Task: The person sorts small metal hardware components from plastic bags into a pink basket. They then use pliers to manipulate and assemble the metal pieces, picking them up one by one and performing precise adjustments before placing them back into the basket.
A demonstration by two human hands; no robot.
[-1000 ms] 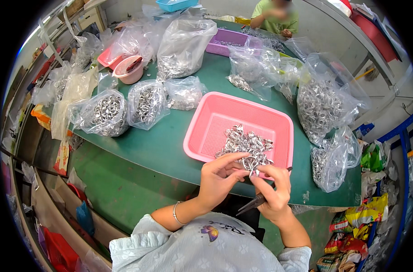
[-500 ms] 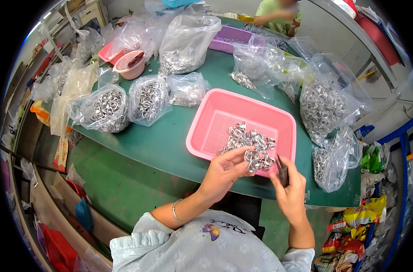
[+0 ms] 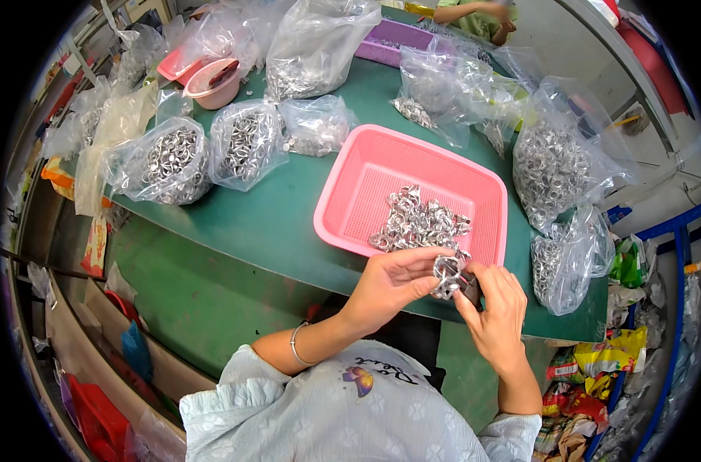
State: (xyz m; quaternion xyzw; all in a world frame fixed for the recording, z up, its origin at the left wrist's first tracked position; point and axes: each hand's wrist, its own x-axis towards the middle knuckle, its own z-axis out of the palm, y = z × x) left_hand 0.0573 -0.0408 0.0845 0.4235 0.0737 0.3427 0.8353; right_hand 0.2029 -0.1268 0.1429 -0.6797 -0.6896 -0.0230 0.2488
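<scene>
In front of me, over the near edge of a pink plastic basket (image 3: 337,196), my left hand (image 3: 393,287) pinches a small cluster of shiny silver metal rings (image 3: 446,279). Closed around small dark pliers (image 3: 469,288), my right hand (image 3: 495,312) meets the cluster from the right. The tips of the pliers are at the rings; fingers and metal partly cover them. Inside the basket lies a heap of similar silver ring pieces (image 3: 418,219).
Clear bags of silver rings (image 3: 173,158) stand on the green table (image 3: 235,223) at left, and more bags (image 3: 554,165) at right. A pink bowl (image 3: 214,85) and a purple tray (image 3: 396,42) sit farther back. Across the table, a person in green (image 3: 477,17) sits.
My right hand has brought the pliers in against the ring cluster, where they were apart before. The cluster has turned in my left hand. The whole view has shifted slightly.
</scene>
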